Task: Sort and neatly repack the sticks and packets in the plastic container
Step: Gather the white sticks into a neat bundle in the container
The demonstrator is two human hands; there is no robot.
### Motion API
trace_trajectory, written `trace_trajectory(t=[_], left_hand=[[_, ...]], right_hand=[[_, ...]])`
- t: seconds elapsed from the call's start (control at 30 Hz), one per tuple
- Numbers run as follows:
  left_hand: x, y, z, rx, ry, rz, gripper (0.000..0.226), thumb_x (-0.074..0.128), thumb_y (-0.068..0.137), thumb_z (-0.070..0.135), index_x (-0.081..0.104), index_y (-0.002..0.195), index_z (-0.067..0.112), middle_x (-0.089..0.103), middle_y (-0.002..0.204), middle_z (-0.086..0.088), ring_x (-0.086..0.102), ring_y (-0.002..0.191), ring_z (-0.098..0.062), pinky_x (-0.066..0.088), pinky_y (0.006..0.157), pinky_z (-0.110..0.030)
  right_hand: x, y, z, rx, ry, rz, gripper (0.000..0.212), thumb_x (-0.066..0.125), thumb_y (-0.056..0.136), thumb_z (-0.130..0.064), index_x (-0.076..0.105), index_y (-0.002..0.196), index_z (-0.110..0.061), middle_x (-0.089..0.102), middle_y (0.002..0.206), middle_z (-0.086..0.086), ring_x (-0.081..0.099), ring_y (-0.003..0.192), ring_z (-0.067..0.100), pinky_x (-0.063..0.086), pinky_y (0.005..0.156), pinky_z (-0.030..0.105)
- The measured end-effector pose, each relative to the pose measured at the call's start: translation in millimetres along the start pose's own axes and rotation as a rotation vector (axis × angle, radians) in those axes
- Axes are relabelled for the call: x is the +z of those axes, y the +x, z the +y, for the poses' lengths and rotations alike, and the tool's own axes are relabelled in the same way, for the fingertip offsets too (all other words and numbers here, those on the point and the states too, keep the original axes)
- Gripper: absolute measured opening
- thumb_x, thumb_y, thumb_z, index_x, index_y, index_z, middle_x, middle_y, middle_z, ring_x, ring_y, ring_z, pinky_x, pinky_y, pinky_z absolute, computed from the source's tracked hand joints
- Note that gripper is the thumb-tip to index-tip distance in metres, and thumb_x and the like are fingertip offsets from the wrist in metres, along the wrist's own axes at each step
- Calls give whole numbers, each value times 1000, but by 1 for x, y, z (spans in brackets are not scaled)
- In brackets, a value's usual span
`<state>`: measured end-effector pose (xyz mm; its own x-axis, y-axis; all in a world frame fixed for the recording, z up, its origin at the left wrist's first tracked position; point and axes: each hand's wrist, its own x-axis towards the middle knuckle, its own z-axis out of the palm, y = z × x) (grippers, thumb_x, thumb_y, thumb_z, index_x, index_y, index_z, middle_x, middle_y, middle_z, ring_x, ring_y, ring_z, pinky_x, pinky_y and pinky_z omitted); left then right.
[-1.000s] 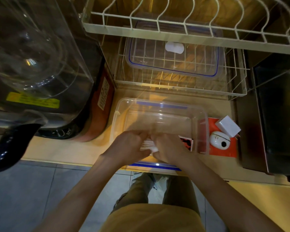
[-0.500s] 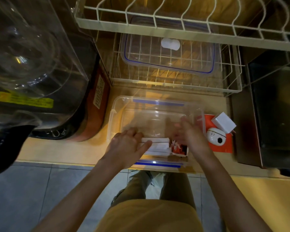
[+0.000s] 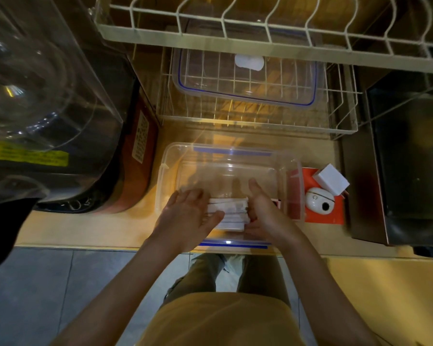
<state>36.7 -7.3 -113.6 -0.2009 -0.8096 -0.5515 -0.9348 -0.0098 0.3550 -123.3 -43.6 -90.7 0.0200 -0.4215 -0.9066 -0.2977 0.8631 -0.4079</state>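
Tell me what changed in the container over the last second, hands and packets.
The right hand, lifted clear half a second ago, has come back down against the right end of the white packets; the left hand stays at their left end, so both flank the stack, fingers fairly straight. The red packet is now mostly hidden. The container, the lid in the rack and the white mouse stayed put.

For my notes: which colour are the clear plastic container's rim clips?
Blue clips, head view.
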Motion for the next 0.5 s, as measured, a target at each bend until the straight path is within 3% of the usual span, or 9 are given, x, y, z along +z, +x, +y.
trace_trajectory(t=[0.07,0.13,0.2,0.3,0.37,0.4,0.5], left_hand=[[-1,-1,0,-4,-6,6,58,23,91,58,33,139,25,33,149,2,26,139,-20,18,116,-35],[-3,-1,0,7,-18,12,55,25,92,57,37,136,26,36,147,2,30,136,-20,23,113,-34],[-6,-2,1,16,-39,18,50,27,93,53,41,134,26,40,145,2,33,135,-18,24,112,-34],[-7,-2,2,29,-45,43,45,28,94,48,50,126,25,50,138,3,44,127,-16,30,108,-33],[-7,-2,1,30,-56,68,41,31,94,44,60,116,24,57,131,6,52,118,-14,34,104,-32],[-6,-2,0,27,-65,82,37,34,93,40,64,110,23,60,127,6,54,113,-13,35,103,-31],[-5,-4,0,30,-87,128,31,41,91,28,69,101,20,66,118,5,58,104,-13,35,102,-30]], right_hand=[[3,3,-1,-15,37,-33,84,33,72,-80,50,129,-22,60,124,9,58,110,23,43,102,42],[0,2,0,-46,62,-75,59,33,86,-66,56,114,-19,64,103,6,62,94,19,49,84,32],[-10,1,3,-49,55,-115,45,36,88,-61,57,97,-23,63,88,3,61,83,17,47,71,29],[-19,-8,-5,-61,-55,-144,31,39,90,-54,55,79,-29,62,90,5,60,88,21,49,82,35],[-21,-11,-10,-113,-237,-100,26,41,92,-47,56,79,-30,62,100,7,60,97,25,47,93,39],[-22,-13,-11,-170,-307,-75,25,41,94,-42,59,82,-28,62,101,5,60,97,22,47,91,35],[-20,-11,-9,-422,-447,31,24,44,96,-24,67,101,-20,62,94,-5,56,82,6,42,68,10]])
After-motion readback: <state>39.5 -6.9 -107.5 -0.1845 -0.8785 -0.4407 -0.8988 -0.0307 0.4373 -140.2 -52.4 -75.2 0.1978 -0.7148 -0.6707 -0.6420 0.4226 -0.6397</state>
